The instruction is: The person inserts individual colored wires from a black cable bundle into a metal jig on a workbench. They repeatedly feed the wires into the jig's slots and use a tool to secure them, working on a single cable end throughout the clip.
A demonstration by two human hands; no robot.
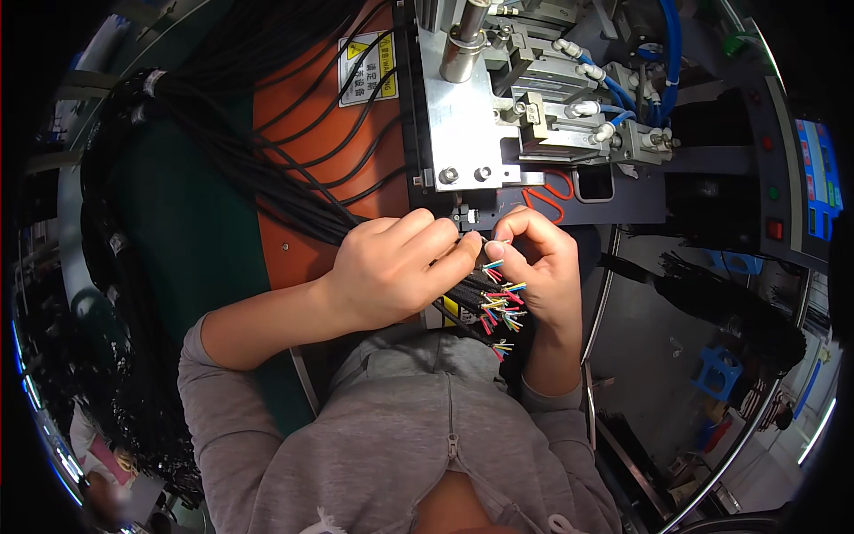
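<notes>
My left hand [396,267] is closed in a pinch on the end of a black cable, mostly hidden by the fingers. Facing it, my right hand [547,262] has thumb and forefinger pinched at the same spot, on thin wire ends too small to make out clearly. Below and between the hands hangs a bundle of black cables [467,292]. Stripped coloured wires [503,307], red, yellow, blue, green and white, fan out from their ends. Just beyond my fingertips is a small black fixture with a white piece [471,215] at the machine's front edge.
A metal machine with pneumatic cylinders [543,116] and blue hoses [672,53] stands ahead. Long black cables [294,191] run across the orange-brown surface [307,133] from the left. A control panel with buttons [774,196] and a screen [818,178] is at right. A blue stool [717,372] stands on the floor.
</notes>
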